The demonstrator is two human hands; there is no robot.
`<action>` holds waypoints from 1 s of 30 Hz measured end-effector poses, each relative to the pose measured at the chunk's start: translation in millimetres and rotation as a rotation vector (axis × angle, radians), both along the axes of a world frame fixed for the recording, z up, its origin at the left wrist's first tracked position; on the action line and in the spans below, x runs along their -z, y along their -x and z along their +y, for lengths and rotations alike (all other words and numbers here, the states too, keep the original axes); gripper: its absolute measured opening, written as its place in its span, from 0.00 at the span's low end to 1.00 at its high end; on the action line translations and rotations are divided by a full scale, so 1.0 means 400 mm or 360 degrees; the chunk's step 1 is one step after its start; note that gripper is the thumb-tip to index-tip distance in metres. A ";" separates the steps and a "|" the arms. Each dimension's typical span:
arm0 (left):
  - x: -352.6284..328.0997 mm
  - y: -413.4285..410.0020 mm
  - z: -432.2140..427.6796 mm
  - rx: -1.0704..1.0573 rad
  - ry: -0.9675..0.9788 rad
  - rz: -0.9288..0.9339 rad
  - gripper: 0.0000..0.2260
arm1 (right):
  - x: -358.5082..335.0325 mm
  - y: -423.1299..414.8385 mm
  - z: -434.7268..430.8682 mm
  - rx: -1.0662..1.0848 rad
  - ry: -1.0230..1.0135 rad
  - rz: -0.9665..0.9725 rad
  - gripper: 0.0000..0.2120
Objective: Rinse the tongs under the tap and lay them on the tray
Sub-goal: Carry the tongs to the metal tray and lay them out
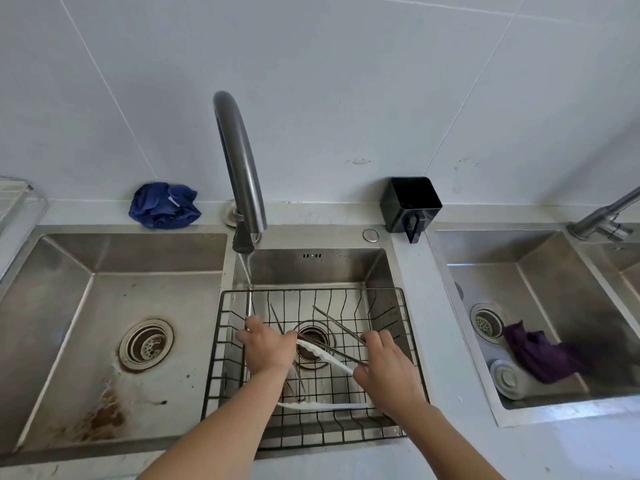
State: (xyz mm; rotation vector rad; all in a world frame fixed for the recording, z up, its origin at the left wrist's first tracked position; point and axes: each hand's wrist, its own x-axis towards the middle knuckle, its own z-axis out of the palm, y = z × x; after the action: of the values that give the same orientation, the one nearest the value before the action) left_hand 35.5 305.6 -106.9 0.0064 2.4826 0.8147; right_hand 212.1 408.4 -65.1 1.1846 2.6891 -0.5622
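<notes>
A pair of metal tongs (341, 328) with a white serrated tip (325, 355) is held between both hands over the black wire tray (311, 292) in the middle sink. My right hand (384, 368) grips the tongs' near end. Around the tip end, my left hand (266, 346) has its fingers curled. One metal arm sticks up and away toward the back of the tray. The tap (239, 161) is running, and its stream (246, 271) falls at the tray's left side, onto the far side of my left hand.
Another white-tipped utensil (322, 406) and thin metal pieces (276, 320) lie in the tray. An empty stained sink (114, 327) is on the left. The right sink holds a purple cloth (540, 355). A blue cloth (164, 204) and a black holder (410, 204) sit at the back.
</notes>
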 end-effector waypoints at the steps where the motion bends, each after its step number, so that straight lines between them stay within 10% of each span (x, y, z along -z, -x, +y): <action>1: -0.005 -0.001 0.000 -0.0015 -0.0049 0.0014 0.35 | -0.001 0.001 -0.001 -0.0001 0.0002 0.0024 0.19; 12: -0.125 0.002 -0.056 0.0119 -0.0532 0.0303 0.38 | -0.043 0.002 -0.014 -0.0015 -0.0006 0.0407 0.23; 30: -0.331 0.261 -0.627 -0.0700 -0.0730 0.0554 0.40 | -0.177 0.384 -0.373 -0.0567 0.0268 0.0689 0.23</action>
State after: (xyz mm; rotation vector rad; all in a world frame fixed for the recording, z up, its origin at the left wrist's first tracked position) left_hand -68.8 54.6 25.5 -0.2640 2.5859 1.6816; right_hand 58.5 259.4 5.7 0.5675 3.0200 -1.0572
